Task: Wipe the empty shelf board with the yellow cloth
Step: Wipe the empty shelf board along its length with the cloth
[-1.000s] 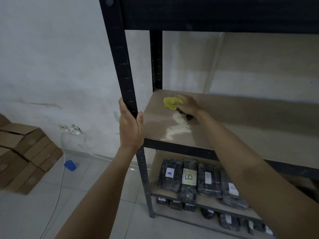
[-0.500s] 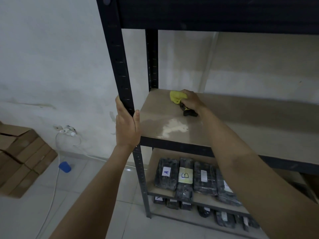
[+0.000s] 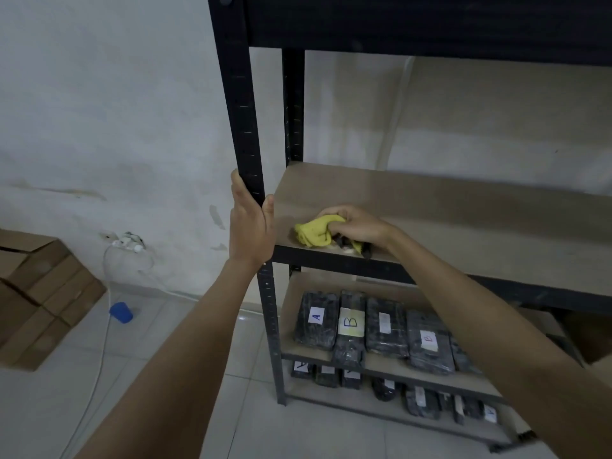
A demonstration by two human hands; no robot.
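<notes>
- Lying bunched on the shelf board (image 3: 430, 207), near its front-left corner: yellow cloth (image 3: 314, 234), close to the front edge.
- Right hand (image 3: 356, 226) closed over the cloth's right end, fingers curled into it; most of the cloth sticks out to the left of the hand.
- Left hand (image 3: 249, 226) wrapped around the black front-left upright (image 3: 243, 120), just beside the board's left edge, apart from the cloth.
- Shelf below: black wrapped packs (image 3: 351, 329), labels A and B legible.
</notes>
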